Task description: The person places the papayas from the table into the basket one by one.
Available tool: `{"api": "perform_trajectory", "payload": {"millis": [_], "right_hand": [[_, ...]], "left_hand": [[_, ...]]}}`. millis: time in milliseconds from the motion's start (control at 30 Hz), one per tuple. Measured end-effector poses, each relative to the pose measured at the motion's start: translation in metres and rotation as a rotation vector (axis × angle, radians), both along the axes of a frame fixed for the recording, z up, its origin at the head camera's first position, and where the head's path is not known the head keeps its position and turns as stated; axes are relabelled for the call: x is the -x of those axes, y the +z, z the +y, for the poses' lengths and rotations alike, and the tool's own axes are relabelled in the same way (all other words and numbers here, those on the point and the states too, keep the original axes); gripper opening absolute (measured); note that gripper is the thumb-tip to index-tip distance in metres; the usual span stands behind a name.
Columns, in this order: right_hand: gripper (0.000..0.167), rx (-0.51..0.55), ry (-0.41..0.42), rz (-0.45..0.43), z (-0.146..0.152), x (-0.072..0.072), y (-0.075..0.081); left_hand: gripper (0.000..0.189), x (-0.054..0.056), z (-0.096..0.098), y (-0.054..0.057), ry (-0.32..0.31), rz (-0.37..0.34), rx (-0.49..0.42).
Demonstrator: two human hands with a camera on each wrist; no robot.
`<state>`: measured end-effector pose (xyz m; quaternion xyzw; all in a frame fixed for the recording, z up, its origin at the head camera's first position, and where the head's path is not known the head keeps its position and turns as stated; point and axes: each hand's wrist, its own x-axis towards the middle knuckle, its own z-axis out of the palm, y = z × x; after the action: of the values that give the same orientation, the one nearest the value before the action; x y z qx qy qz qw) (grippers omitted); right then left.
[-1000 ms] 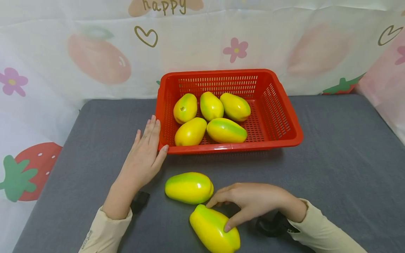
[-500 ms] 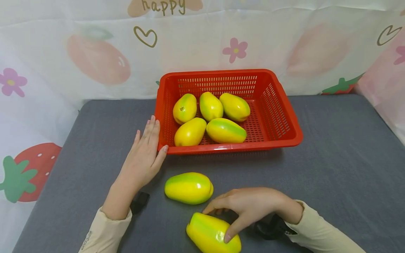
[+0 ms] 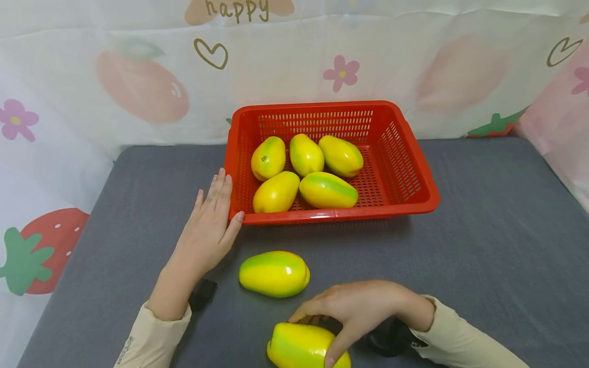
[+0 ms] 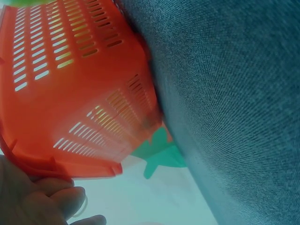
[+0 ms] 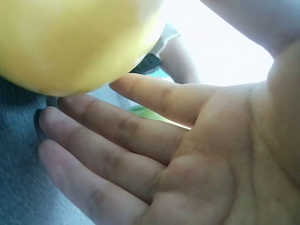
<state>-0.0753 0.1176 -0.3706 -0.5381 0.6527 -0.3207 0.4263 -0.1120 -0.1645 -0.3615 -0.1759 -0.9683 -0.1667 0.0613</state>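
My right hand (image 3: 356,312) holds a yellow-green papaya (image 3: 299,345) at the lower edge of the head view, thumb on its near side and fingertips at its far side. Up close in the right wrist view, the index finger (image 5: 159,96) meets the yellow skin of the fruit (image 5: 79,42), while the other fingers reach down by the cloth. My left hand (image 3: 202,230) lies with straight fingers along the left rim of a red plastic basket (image 3: 333,215). Its fingers (image 4: 68,199) show under that rim in the left wrist view. A second papaya (image 3: 274,274) lies between basket and right hand.
Inside the basket several papayas (image 3: 329,190) sit toward the left, with bare basket floor at the right. Grey cloth (image 3: 497,245) covers the table. Behind it hangs a white printed curtain (image 3: 285,61), close to the basket's back.
My right hand has moved toward the near edge, and the papaya at its fingers has shifted and turned more sideways. The left hand, basket and other papayas stay put.
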Motion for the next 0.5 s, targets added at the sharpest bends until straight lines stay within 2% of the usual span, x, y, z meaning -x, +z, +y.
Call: {"api": "perform_trajectory", "payload": {"millis": [233,500], "right_hand": [[0.060,0.028,0.058,-0.028,-0.005,-0.005,-0.003],[0.060,0.012,0.107,0.010,-0.012,-0.013,-0.006]], "left_hand": [[0.071,0.000,-0.001,-0.001,-0.002,0.007,-0.006],[0.071,-0.001,0.000,0.000,0.001,-0.001,-0.003]]}}
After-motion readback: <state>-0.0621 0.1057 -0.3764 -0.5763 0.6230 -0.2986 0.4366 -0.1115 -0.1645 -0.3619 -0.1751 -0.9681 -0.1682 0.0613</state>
